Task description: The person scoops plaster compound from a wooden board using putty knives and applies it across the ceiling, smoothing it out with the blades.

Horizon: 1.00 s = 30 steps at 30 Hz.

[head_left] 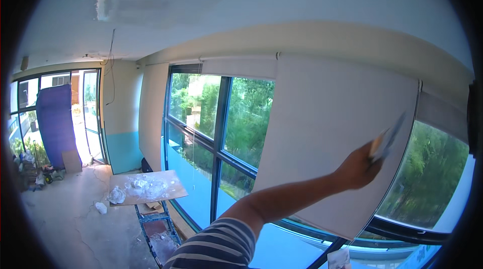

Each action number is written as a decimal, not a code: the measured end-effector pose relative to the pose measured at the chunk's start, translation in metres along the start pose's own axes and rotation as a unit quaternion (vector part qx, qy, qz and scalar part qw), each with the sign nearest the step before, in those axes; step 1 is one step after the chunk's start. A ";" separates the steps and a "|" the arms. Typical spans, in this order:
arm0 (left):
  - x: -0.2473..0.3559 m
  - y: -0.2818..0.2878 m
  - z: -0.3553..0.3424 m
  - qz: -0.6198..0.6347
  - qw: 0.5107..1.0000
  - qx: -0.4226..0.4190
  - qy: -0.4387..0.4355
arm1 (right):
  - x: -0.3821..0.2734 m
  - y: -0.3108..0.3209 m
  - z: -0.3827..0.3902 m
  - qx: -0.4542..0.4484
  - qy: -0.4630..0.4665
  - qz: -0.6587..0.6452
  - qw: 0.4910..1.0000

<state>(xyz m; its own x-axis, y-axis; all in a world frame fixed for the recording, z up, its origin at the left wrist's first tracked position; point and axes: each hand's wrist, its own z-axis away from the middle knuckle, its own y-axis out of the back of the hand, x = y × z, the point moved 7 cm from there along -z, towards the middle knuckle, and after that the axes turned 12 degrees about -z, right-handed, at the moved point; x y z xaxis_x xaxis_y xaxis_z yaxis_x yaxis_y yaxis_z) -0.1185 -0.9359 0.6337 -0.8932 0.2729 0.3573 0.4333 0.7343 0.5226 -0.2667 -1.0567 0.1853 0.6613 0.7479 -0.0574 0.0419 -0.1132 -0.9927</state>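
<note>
My left hand (359,169) is raised at the end of an outstretched arm in a striped sleeve, in front of a long white roller blind. Its fingers are closed round a putty knife (394,136), whose thin grey blade points up to the right and is smeared by motion. Blade and hand overlap the right edge of the blind (332,128) in the picture; whether they touch it I cannot tell. At the bottom edge shows part of a flat whitish piece (338,259) with brownish stains; what holds it is out of sight. My right hand is not in view.
A board (173,191) with white lumps and smears lies atop a blue stepladder (158,231). Tall dark-framed windows (217,143) line the wall. Loose wires (112,68) hang from the ceiling. A purple sheet (56,123) and piled clutter (37,173) stand near the far-left doorway.
</note>
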 end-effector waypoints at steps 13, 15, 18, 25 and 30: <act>-0.174 -0.106 0.221 0.086 0.989 -0.051 0.109 | 0.050 -0.051 -0.095 0.144 0.050 0.108 0.982; -0.161 -0.113 0.212 0.053 0.997 -0.056 0.016 | 0.042 -0.047 -0.084 0.168 0.076 0.131 0.974; -0.171 -0.124 0.230 0.078 0.993 -0.090 0.012 | 0.041 -0.039 -0.074 0.136 0.073 0.146 0.977; -0.165 -0.147 0.240 0.014 0.978 -0.202 -0.056 | 0.034 -0.020 -0.035 0.146 0.110 0.153 0.971; -0.165 -0.169 0.243 0.197 0.947 -0.251 0.030 | 0.027 -0.047 -0.006 0.135 0.168 0.133 0.967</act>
<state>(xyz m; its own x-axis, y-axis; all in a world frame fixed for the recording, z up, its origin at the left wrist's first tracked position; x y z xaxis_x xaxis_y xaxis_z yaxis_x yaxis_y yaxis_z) -0.0732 -0.9541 0.2981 -0.6489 0.4170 0.6364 0.7471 0.1908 0.6368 -0.2462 -1.0354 0.2313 0.8298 0.4562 -0.3214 -0.3302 -0.0629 -0.9418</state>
